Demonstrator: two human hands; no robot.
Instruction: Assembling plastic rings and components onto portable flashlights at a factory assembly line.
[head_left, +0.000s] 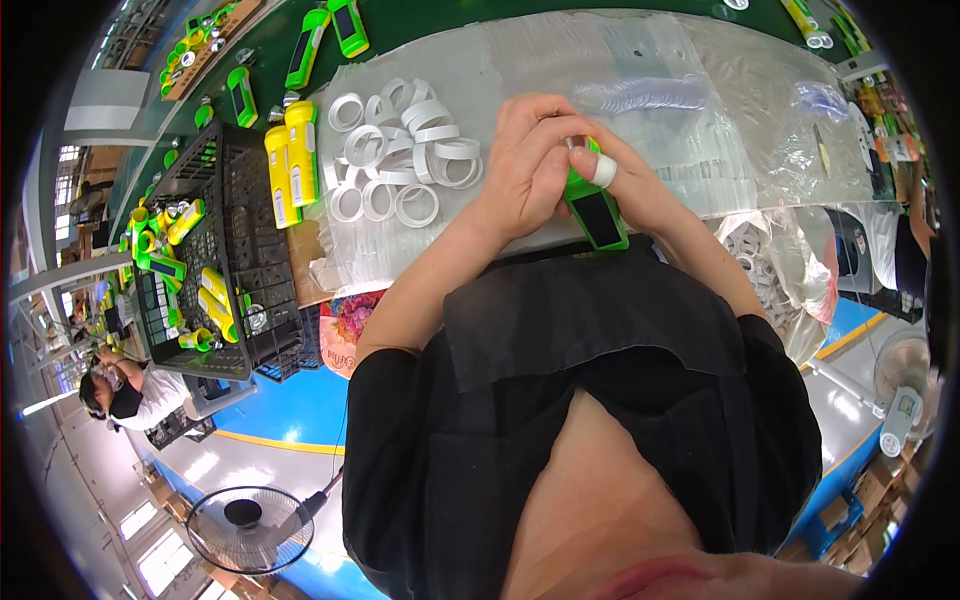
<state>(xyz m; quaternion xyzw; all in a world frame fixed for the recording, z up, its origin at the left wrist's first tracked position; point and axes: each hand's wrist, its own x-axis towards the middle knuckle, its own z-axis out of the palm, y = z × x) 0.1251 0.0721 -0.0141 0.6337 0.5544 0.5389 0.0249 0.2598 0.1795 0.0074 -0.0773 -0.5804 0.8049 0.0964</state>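
Both my hands are closed around a green flashlight [600,218] with a dark panel, close to my body at the table's near edge. My left hand [530,160] wraps over its upper end from the left, fingers bent. From the other side my right hand [632,185] grips the same end, with a white band [605,171] around its thumb. The fingers hide most of the flashlight's head. To the left of my hands lies a loose pile of white rings [434,133]. A row of overlapping clear pieces [645,95] lies beyond my right hand.
Two yellow-and-green flashlights [302,150] lie beside a black crate [255,200] holding more of them. Other flashlights [308,48] lie on the green surface at the back. A plastic bag [805,240] of white rings hangs at right. A fan [250,530] and a person [150,395] are at left.
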